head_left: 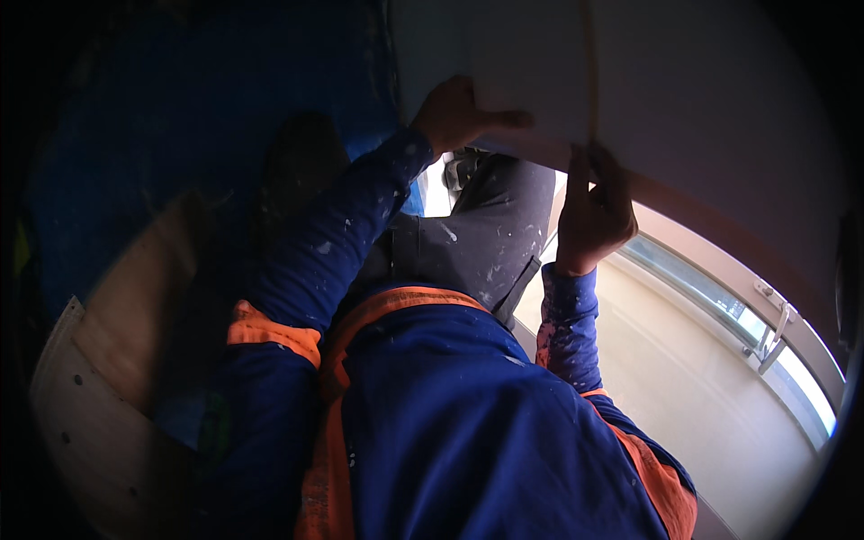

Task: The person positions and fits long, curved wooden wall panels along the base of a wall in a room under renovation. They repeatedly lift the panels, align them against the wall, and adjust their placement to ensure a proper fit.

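Note:
A large pale panel [522, 63] fills the upper right, its lower edge in front of my knees. My left hand [450, 115] rests against the panel near its left end, thumb stretched out to the right along it; the other fingers are dim and partly hidden. Down the panel's face runs a thin tan strip [591, 72], perhaps tape or cord. At its lower end, by the panel's edge, my right hand [596, 216] has finger and thumb closed on it. Deep shade keeps the exact grip from showing.
A window frame with a metal latch [772, 337] lies to the right above a cream wall [693, 360]. On the left are a dark blue surface [162, 108] and a wooden board with dark screw heads [90, 414]. My paint-spotted trousers [477, 234] are below the panel.

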The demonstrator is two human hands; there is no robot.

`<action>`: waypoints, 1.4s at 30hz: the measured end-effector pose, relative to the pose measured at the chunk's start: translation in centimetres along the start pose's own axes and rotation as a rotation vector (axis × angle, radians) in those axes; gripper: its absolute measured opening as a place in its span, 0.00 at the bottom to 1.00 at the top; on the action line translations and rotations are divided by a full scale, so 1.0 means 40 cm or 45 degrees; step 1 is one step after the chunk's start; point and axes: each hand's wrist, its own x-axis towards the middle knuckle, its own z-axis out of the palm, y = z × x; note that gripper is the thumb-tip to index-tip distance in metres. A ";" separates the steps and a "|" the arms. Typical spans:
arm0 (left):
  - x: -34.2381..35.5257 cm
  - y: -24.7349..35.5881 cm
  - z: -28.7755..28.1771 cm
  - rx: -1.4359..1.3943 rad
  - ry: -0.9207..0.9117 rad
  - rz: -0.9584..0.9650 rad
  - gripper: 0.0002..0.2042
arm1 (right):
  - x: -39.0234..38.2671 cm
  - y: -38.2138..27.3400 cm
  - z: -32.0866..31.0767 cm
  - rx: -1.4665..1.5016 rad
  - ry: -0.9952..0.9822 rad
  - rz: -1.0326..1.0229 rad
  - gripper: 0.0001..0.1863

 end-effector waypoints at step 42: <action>-0.018 0.065 0.007 -0.300 -0.041 -0.305 0.38 | 0.016 -0.012 -0.035 0.446 -0.035 0.252 0.09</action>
